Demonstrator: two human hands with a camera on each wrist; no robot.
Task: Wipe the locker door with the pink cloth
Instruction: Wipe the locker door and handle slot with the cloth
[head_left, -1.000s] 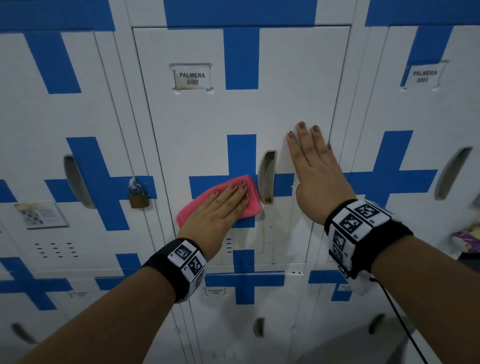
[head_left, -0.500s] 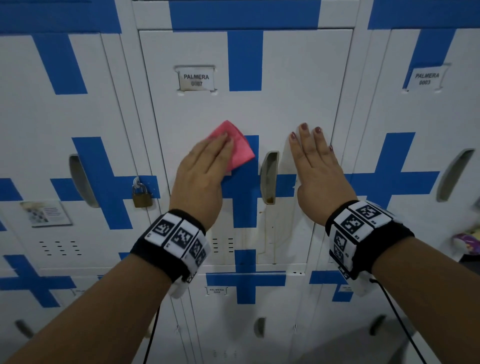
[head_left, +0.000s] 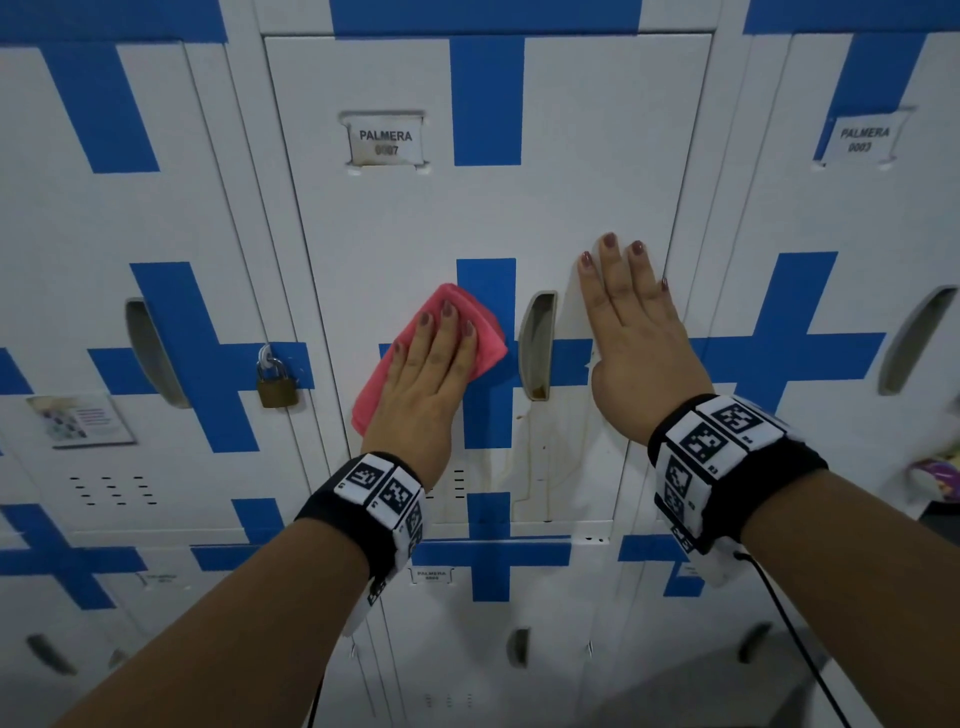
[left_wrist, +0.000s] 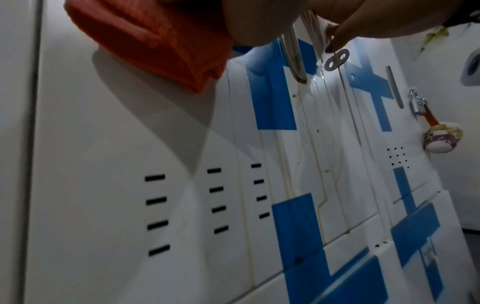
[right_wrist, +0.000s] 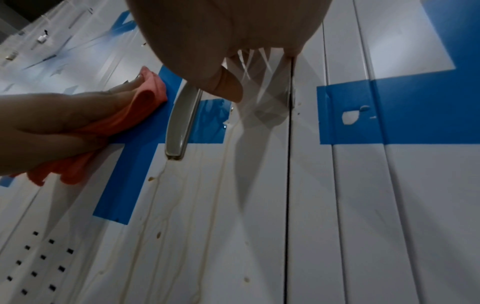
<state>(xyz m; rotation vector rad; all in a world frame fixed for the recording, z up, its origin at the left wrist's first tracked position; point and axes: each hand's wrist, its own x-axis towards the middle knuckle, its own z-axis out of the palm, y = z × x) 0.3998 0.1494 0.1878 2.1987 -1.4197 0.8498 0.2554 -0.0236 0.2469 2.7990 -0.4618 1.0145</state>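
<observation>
The white locker door (head_left: 597, 171) with blue cross stripes fills the middle of the head view. My left hand (head_left: 431, 364) lies flat with straight fingers on the folded pink cloth (head_left: 480, 332) and presses it against the door just left of the recessed grey handle (head_left: 537, 345). My right hand (head_left: 631, 332) lies flat on the door right of the handle, fingers pointing up. In the left wrist view the cloth (left_wrist: 155, 45) bunches under my palm. In the right wrist view the cloth (right_wrist: 145, 98) touches the blue stripe beside the handle (right_wrist: 182, 123).
Yellowish drip stains (head_left: 530, 467) run down the door below the handle. A brass padlock (head_left: 278, 387) hangs on the locker to the left. A name label (head_left: 385, 141) sits near the door's top. A patterned object (head_left: 935, 483) hangs at the far right.
My left hand has slid the cloth from beside the handle up the door and back down towards the handle. My right hand has stayed flat in the same spot.
</observation>
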